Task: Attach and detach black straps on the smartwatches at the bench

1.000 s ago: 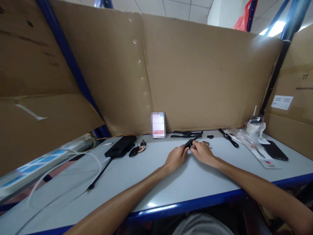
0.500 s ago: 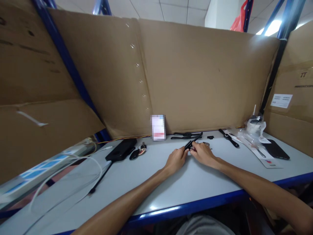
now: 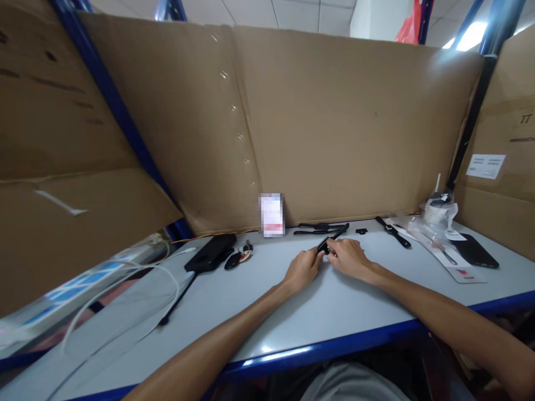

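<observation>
A dark wristwatch point(image 3: 323, 245) is held between my two hands over the middle of the table, its strap pointing up and to the right. My left hand point(image 3: 302, 269) is closed on the near left side of the watch. Against its right side, my right hand point(image 3: 348, 258) has its fingers bent and pressed in; the fingertips are partly hidden. Just behind the hands lie black straps point(image 3: 320, 227). A small black piece point(image 3: 361, 231) is to their right, and further right is another black watch point(image 3: 393, 231) laid out flat.
A blue-edged table point(image 3: 267, 323) carries everything. On the left are a black box-shaped device point(image 3: 211, 253), a key fob point(image 3: 232, 261), white cables point(image 3: 79, 306) and a power strip point(image 3: 79, 289). A phone point(image 3: 476, 250) and plastic-wrapped items point(image 3: 437, 214) stand right. Cardboard point(image 3: 334, 122) walls the back.
The view has shifted slightly. Both hands stay together on the watch, and my right hand has turned a little over it, covering the metallic bit seen behind it before.
</observation>
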The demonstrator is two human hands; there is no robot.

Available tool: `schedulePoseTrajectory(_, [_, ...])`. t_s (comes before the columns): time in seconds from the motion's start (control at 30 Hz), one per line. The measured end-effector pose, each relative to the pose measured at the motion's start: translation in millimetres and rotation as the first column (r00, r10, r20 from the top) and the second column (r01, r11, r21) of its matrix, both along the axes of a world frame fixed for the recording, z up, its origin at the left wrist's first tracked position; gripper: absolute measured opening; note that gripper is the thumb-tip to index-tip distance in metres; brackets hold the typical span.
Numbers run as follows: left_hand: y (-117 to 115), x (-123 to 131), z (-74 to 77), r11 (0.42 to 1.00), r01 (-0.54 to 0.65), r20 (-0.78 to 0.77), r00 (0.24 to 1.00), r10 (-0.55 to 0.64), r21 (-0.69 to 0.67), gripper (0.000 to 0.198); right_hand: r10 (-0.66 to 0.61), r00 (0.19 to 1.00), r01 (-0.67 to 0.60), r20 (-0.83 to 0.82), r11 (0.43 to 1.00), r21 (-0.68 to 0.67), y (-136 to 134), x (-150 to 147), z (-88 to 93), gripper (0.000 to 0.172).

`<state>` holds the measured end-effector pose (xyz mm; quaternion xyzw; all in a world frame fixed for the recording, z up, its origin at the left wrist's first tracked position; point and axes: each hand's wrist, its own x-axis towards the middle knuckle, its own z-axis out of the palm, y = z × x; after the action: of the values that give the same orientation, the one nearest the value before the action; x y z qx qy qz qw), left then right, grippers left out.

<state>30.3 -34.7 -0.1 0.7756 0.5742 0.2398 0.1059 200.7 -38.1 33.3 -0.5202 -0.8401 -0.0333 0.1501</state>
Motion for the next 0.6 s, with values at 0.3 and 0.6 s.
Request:
schedulePoseTrajectory(0.3, [16, -7, -3.5, 0.981, 0.113, 0.405, 0.913, -0.041, -0.157, 0.040, -0.006, 0.999, 0.007, -0.042, 1.000, 0.018, -3, 5, 8.4, 0.026])
schedulePoseTrajectory(0.6, [16, -8, -0.5, 0.948, 0.156, 0.548, 0.836, 0.023, -0.278, 0.047, 0.093, 0.995, -0.094, -0.035, 0.995, -0.013, 3, 10, 5.1, 0.031])
